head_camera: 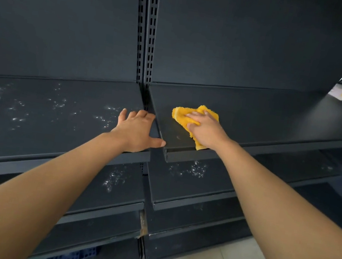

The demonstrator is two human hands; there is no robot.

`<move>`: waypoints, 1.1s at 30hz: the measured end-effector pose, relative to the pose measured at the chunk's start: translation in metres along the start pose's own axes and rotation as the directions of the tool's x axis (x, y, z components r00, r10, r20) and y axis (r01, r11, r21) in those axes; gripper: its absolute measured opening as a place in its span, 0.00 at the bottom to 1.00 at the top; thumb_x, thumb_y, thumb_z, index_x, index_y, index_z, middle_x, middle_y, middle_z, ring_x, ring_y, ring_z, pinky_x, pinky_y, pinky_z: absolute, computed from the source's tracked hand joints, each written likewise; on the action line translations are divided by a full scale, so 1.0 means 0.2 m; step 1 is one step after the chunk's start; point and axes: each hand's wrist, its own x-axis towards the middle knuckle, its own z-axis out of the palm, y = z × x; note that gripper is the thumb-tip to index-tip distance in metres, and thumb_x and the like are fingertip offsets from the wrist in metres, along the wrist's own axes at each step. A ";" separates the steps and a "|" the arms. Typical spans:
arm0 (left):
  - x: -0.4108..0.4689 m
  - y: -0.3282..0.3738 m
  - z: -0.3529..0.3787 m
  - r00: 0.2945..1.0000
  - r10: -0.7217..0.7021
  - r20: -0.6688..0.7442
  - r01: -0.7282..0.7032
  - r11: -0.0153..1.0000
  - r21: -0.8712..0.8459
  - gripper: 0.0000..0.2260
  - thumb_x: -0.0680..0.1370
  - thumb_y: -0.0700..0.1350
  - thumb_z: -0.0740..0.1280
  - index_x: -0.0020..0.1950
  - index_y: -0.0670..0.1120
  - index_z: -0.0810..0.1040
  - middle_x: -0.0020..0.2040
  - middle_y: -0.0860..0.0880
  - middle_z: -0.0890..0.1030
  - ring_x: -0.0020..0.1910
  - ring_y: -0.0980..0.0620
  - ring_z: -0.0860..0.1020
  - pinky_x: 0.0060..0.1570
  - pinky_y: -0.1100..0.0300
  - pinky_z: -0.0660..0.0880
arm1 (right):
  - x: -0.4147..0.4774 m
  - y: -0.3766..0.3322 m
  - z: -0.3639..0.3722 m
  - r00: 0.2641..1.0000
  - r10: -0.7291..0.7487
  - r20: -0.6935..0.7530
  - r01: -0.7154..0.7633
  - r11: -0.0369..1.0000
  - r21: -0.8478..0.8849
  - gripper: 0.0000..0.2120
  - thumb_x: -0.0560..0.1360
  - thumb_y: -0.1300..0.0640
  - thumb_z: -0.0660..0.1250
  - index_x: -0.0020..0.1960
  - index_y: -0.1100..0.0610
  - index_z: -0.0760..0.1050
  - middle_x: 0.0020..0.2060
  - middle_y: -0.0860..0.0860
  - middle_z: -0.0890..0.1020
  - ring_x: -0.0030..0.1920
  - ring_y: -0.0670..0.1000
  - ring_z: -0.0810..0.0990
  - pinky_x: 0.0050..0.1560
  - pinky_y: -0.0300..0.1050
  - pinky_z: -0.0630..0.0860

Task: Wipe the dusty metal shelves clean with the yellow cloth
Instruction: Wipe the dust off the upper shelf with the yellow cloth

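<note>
Yellow cloth (pixel 191 121): bunched, lying flat on the upper right shelf (pixel 277 120) near its left front corner, centre of the frame; 1 corner of the cloth hangs just over the front edge.

Right hand (pixel 206 132): palm down on the cloth, fingers spread and pressing it onto the metal; a flat press, not a closed grip.

Left hand (pixel 136 132): empty, fingers apart, resting on the right end of the upper left shelf (pixel 36 114), thumb reaching toward the gap between the 2 bays.

Upper right shelf: surface looks uniformly dark, no white specks visible apart from 1 faint mark near the front edge beside the cloth. Judged largely wiped.

Upper left shelf: scattered white dust patches across most of its width. Judged not yet wiped.

Lower left shelf (pixel 114 185): white specks visible, lower centre. Not wiped.

Lower right shelf (pixel 194 176): speck cluster just under the cloth's position. Not wiped.

Bottom shelves: too dark to judge.

Slotted upright (pixel 147 27): divides the bays, upper centre.

Overall: about 1 of 4 visible dusty surfaces done; most work remains.
</note>
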 end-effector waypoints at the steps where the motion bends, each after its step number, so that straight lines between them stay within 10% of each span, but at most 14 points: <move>1: -0.02 -0.01 0.00 1.000 -0.001 0.001 0.001 1.000 0.006 0.38 0.74 0.65 0.61 0.76 0.46 0.55 0.76 0.46 0.58 0.75 0.44 0.54 0.73 0.45 0.41 | -0.01 -0.01 0.01 0.999 0.027 -0.019 -0.028 0.999 -0.043 0.21 0.81 0.53 0.52 0.74 0.48 0.62 0.76 0.44 0.58 0.77 0.50 0.48 0.75 0.48 0.48; 15: -0.20 -0.23 0.00 0.999 -0.047 -0.019 0.047 0.999 -0.005 0.35 0.75 0.63 0.60 0.76 0.46 0.56 0.75 0.46 0.60 0.75 0.44 0.56 0.73 0.45 0.42 | -0.15 -0.42 0.22 0.988 -0.017 -0.152 0.051 0.974 0.222 0.20 0.81 0.58 0.57 0.72 0.51 0.67 0.70 0.51 0.69 0.68 0.54 0.70 0.68 0.48 0.68; 21: -0.28 -0.41 -0.03 0.992 -0.126 -0.024 0.125 0.992 -0.026 0.36 0.74 0.65 0.60 0.75 0.46 0.57 0.74 0.46 0.62 0.74 0.45 0.57 0.73 0.45 0.44 | -0.08 -0.62 0.35 0.992 -0.095 -0.085 0.104 0.988 0.116 0.21 0.82 0.54 0.54 0.75 0.53 0.61 0.76 0.48 0.59 0.77 0.52 0.49 0.75 0.48 0.52; 33: -0.37 -0.72 -0.08 0.978 -0.204 0.045 0.207 0.977 -0.053 0.35 0.75 0.64 0.60 0.75 0.47 0.57 0.75 0.46 0.60 0.73 0.44 0.59 0.74 0.45 0.47 | 0.02 -0.92 0.53 0.987 -0.158 -0.005 0.155 0.977 -0.149 0.22 0.82 0.53 0.51 0.75 0.55 0.59 0.76 0.51 0.59 0.77 0.56 0.49 0.75 0.53 0.52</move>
